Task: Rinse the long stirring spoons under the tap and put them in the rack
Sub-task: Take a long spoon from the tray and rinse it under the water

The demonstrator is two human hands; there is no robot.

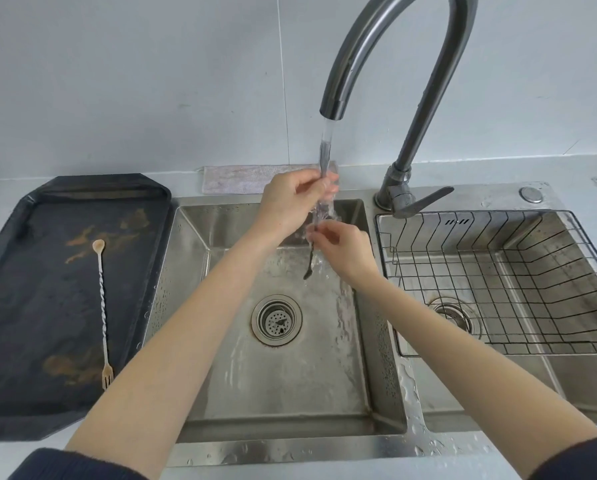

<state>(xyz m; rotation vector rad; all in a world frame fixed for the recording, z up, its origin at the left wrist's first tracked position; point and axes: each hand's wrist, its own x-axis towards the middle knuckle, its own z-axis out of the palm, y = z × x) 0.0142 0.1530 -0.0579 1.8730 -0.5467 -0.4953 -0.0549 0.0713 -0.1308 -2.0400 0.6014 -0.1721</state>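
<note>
Water runs from the tap (331,109) onto a long stirring spoon (309,266) held upright over the left sink basin (283,382). My left hand (293,199) grips the spoon's upper part right under the stream. My right hand (342,249) pinches it lower down, and its dark lower end hangs below my fingers. A second long stirring spoon (102,306), pale with a twisted stem and a fork end, lies on the dark tray (20,375) left of the sink. The wire rack (498,282) sits in the right basin with nothing in it.
The tap lever (425,200) points right behind the rack. A grey cloth (238,178) lies against the wall behind the left basin. The drain strainer (276,320) is in the basin floor. Brown stains mark the tray. Water drops cover the sink's front rim.
</note>
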